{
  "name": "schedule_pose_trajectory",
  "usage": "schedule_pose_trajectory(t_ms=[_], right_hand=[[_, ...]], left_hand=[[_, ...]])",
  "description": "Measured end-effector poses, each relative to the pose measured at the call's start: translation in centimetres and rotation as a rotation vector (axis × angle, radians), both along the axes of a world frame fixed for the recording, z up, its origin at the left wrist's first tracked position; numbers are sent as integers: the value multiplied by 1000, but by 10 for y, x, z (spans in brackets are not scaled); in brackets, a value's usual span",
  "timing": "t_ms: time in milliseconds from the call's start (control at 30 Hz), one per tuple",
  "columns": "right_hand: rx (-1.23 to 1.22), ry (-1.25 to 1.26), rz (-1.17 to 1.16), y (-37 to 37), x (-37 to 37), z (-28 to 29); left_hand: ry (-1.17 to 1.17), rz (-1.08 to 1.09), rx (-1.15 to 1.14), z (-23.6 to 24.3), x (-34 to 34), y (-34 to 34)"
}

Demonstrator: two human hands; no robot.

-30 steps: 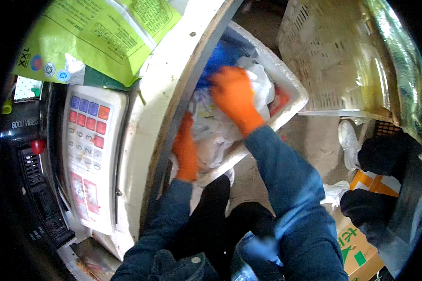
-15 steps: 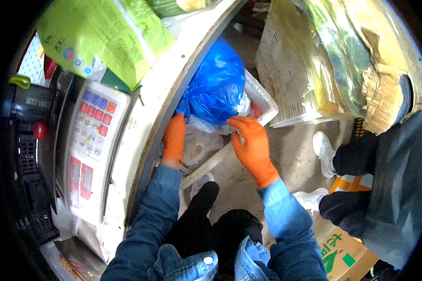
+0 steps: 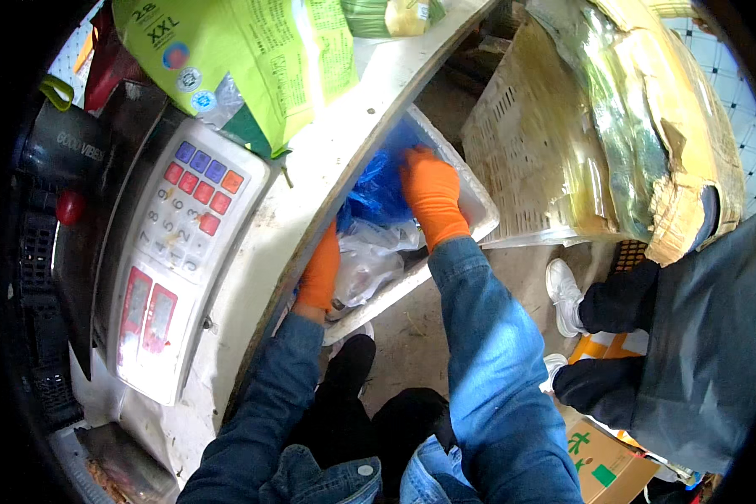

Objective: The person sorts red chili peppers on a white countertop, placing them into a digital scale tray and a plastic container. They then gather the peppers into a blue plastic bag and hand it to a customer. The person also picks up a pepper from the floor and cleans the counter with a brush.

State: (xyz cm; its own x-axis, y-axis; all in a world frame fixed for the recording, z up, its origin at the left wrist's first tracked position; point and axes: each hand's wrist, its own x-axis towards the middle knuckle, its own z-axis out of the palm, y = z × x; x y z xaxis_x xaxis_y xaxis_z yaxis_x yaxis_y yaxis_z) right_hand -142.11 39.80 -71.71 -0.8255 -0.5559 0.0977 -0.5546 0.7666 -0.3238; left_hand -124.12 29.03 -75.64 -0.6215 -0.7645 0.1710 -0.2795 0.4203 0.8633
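Note:
A white foam box (image 3: 470, 185) stands low beside the counter, with a crumpled blue plastic bag (image 3: 376, 189) inside it. My right hand (image 3: 433, 197), in an orange glove, reaches into the box, its fingers curled against the blue bag. Clear plastic bags (image 3: 370, 260) with pale contents lie in the nearer part of the box. My left hand (image 3: 320, 273), gloved the same way, is at the box's left side under the counter's edge. The counter and the bags hide its fingers.
On the left, a white counter (image 3: 252, 252) bears a scale with a keypad (image 3: 181, 244) and a green package (image 3: 252, 59). A white plastic crate (image 3: 508, 126) holds bagged greens at the far right. Another person's white shoe (image 3: 565, 294) and a cardboard box (image 3: 609, 462) are to the right.
The blue bag, bulging above the box before, now sits lower inside it. My right hand has moved farther in with it, away from me. The view has shifted slightly.

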Motion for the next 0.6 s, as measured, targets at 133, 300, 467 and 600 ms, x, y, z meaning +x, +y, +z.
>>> schedule_pose_trajectory(t_ms=[133, 300, 467, 600], right_hand=[[-292, 175, -14, -8, 14, 18], [-490, 217, 511, -16, 17, 11], [-201, -112, 361, -32, 3, 4], [19, -166, 230, -49, -23, -7]], left_hand=[[-39, 86, -192, -15, 7, -5], [2, 31, -67, -35, 8, -21], [-214, -22, -326, -39, 15, -14], [-237, -96, -381, -40, 16, -16]])
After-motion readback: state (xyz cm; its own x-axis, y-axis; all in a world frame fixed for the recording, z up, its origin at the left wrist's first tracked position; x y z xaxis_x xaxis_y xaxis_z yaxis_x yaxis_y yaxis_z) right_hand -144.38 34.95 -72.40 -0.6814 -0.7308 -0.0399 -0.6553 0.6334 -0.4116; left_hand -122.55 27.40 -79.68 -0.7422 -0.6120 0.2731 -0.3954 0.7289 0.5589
